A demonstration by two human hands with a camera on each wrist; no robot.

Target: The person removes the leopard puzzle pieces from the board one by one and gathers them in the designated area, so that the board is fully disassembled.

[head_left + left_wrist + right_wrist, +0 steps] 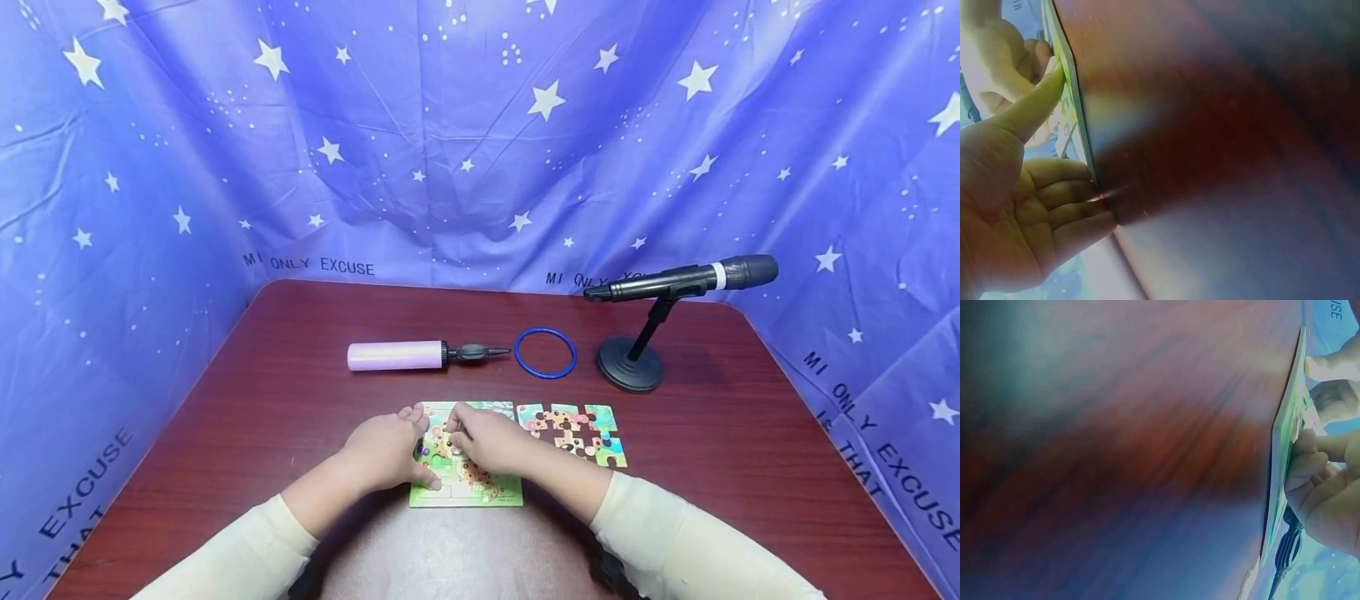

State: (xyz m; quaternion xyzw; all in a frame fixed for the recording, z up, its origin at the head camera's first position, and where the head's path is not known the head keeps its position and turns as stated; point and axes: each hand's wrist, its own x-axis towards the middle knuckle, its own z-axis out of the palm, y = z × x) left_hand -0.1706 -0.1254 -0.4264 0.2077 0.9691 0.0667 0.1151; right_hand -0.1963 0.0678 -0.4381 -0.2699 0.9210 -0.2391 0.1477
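A green jigsaw board [465,502] with a cartoon picture lies on the table in front of me. My left hand [384,452] rests along its left side with fingers extended. In the left wrist view, the thumb [1038,103] reaches over the board's edge while the other fingers are spread lower down. Over the middle of the board, my right hand [491,440] pinches a small puzzle piece with thumb and index finger, the piece mostly hidden by the fingertips. The right wrist view shows the curled fingers [1307,469] right at the board's surface.
Several loose puzzle pieces [603,417] lie close together just right of the board. Behind are a pink hand pump [397,356] with a black nozzle, a blue ring [518,367] and a microphone [675,283] on a round-based stand [632,371]. A starry blue curtain [465,125] surrounds the table.
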